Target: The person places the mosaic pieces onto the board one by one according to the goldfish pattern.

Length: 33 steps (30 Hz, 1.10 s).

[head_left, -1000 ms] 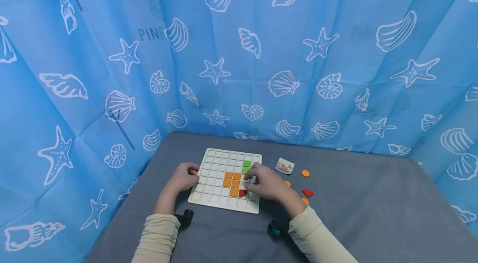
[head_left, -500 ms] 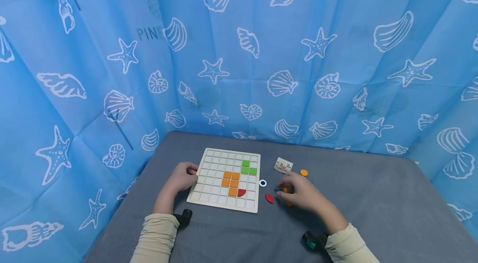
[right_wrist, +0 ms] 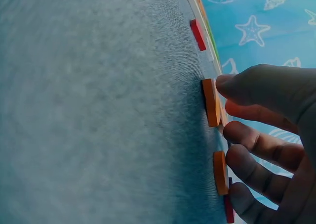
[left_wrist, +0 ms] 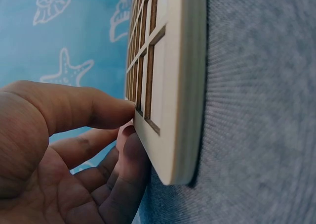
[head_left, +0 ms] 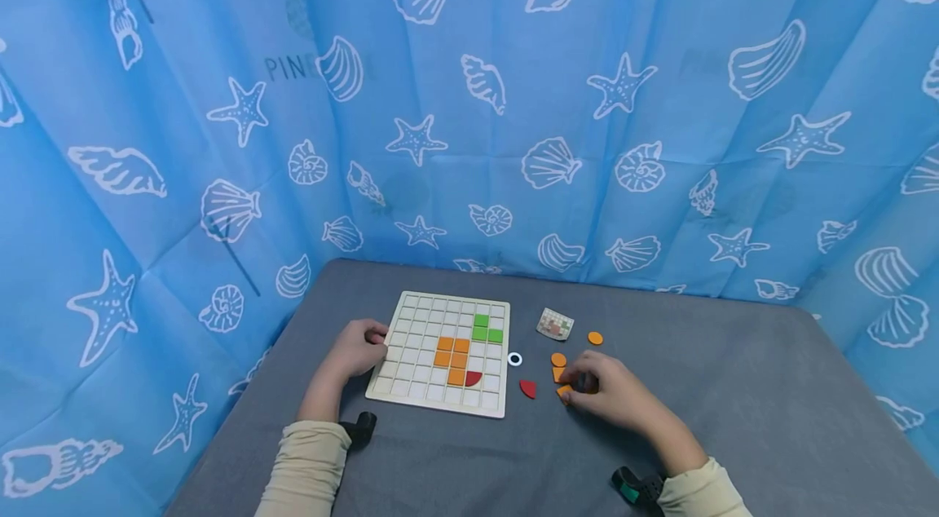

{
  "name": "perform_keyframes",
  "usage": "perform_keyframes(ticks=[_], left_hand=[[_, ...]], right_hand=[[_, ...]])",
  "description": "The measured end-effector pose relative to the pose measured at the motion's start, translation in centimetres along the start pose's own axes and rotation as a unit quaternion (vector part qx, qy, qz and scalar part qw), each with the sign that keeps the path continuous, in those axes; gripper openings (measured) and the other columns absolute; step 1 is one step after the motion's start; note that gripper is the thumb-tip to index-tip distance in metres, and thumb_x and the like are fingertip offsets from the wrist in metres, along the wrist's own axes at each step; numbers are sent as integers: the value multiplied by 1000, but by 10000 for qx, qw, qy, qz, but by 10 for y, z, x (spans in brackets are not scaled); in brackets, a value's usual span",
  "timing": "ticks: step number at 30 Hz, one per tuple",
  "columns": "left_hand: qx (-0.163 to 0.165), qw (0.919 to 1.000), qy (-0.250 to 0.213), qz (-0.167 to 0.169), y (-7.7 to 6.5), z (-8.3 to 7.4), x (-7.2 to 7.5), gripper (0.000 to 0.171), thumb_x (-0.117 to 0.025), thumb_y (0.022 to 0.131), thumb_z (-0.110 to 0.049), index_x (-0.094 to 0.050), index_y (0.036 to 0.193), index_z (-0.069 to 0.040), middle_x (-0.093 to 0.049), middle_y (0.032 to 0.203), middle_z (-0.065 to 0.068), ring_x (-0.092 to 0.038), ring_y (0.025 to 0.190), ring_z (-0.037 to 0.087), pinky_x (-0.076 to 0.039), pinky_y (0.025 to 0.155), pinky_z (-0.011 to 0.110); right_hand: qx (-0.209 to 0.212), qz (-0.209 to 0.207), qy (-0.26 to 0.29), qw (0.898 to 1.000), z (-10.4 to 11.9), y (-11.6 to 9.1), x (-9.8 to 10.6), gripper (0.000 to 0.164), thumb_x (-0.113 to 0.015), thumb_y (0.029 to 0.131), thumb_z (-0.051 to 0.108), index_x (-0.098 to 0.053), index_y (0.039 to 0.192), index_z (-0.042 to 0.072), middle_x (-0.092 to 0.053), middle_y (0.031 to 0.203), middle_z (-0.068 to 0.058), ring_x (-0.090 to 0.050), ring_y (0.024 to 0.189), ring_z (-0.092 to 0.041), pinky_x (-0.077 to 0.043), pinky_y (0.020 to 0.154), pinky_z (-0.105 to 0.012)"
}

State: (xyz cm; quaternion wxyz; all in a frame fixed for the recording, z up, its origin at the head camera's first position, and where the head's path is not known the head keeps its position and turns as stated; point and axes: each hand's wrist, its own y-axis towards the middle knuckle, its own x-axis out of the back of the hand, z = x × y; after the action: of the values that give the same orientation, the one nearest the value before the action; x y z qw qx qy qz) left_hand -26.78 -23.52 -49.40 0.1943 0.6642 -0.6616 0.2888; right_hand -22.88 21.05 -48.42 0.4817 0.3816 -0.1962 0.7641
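L hand (head_left: 358, 348) pinches the gridded board (head_left: 440, 404) by its edge. R hand (head_left: 611, 391) is loosely bent, thumb apart, at an orange tile (head_left: 564, 393); can't tell if touching. Tile's prob. light, stiff, slickish; best gripped by opp. edges. Board's cells, btwn hands, hold orange squares (head_left: 460, 346), green squares (head_left: 480, 333), red quarter-circle (head_left: 473, 379).

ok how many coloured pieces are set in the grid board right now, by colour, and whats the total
Orange squares: 5
Green squares: 3
Red quarter-circle: 1
Total on the board: 9
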Motion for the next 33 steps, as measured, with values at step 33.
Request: perform_keyframes(ticks=[33], left_hand=[[-22, 10000, -7, 30, 0, 2, 1, 39, -61, 92, -5, -68, 129, 3, -64, 104, 13, -58, 89, 24, -47, 75, 37]], right_hand=[[-159, 894, 13, 9959, 7, 0, 6, 26, -85, 84, 11, -79, 109, 12, -68, 104, 3, -57, 85, -12, -50, 71, -25]])
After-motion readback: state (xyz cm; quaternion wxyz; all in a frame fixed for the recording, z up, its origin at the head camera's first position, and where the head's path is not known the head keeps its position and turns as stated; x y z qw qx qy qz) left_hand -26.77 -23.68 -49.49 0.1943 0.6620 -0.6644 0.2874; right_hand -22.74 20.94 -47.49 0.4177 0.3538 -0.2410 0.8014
